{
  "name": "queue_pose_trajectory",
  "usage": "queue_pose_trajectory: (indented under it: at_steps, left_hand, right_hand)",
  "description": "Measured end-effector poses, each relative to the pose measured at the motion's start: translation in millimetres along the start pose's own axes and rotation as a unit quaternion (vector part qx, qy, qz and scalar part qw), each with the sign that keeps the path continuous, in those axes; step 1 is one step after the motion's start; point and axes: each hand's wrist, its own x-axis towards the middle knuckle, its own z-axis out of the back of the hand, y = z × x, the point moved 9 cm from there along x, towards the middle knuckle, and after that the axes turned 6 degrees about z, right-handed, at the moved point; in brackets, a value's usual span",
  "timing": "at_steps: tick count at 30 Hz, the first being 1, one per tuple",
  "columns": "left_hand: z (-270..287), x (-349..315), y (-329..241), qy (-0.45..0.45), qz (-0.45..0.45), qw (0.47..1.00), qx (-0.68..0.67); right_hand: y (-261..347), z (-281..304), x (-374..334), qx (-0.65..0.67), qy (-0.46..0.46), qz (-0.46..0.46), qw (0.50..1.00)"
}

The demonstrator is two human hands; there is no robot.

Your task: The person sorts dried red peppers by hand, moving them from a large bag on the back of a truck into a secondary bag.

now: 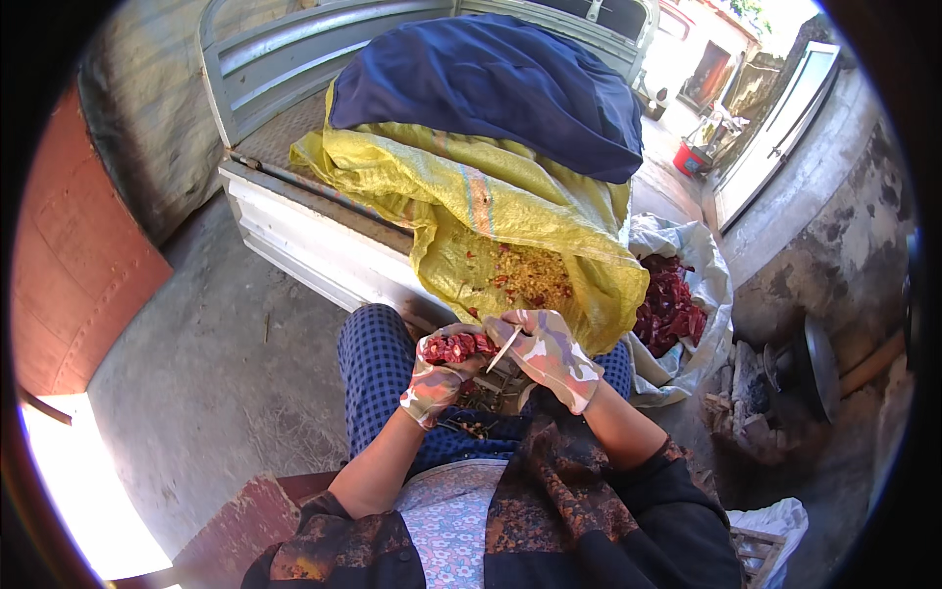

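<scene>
Both my hands wear camouflage-patterned gloves and meet above my lap. My left hand (pixel 439 378) is closed around a bunch of dried red chili peppers (pixel 457 347), their ends showing above the fingers. In my right hand (pixel 551 359), a thin, pale, blade-like tool (pixel 504 348) is pinched, slanting down beside the peppers; its exact kind is not clear. Just beyond the hands, yellow seeds (pixel 530 277) with red flecks lie on a yellow woven sack (pixel 471 196). To the right, a white woven sack (pixel 724 294) holds more dried red peppers (pixel 670 305).
A dark blue cloth (pixel 491 88) covers a mound on the metal cargo bed (pixel 294 239) ahead. Rust-red metal panels (pixel 83 245) stand at left. A round dark pan (pixel 814 368) leans near rubble at right. Farther off are a red bucket (pixel 690 159) and a doorway.
</scene>
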Motion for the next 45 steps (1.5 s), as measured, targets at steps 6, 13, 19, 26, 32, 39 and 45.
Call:
queue_pose_trajectory:
  at_steps: [6, 13, 19, 26, 32, 39, 45]
  left_hand:
    - [6, 3, 8, 0.003, 0.011, 0.999, -0.048]
    - [0, 5, -3, -0.003, 0.029, 0.995, -0.097]
    - [-7, 2, 4, -0.005, 0.045, 0.968, -0.245]
    - [-7, 6, 13, 0.029, 0.086, 0.916, -0.392]
    - [-7, 7, 15, 0.122, 0.084, 0.854, -0.498]
    - [-18, 7, 14, 0.141, 0.126, 0.835, -0.517]
    - [-12, 7, 11, 0.141, 0.126, 0.828, -0.529]
  right_hand:
    - [-17, -4, -6, 0.389, -0.049, -0.075, 0.917]
    - [-26, -41, -12, 0.604, -0.032, -0.214, 0.767]
    - [-53, -26, 5, 0.667, -0.182, -0.231, 0.685]
    - [-27, -16, 5, 0.555, -0.062, -0.138, 0.818]
    - [-47, -7, -9, 0.225, 0.015, -0.014, 0.974]
    - [-52, -25, -32, -0.042, 0.097, 0.014, 0.994]
    - [-27, -35, -40, -0.162, 0.038, 0.107, 0.98]
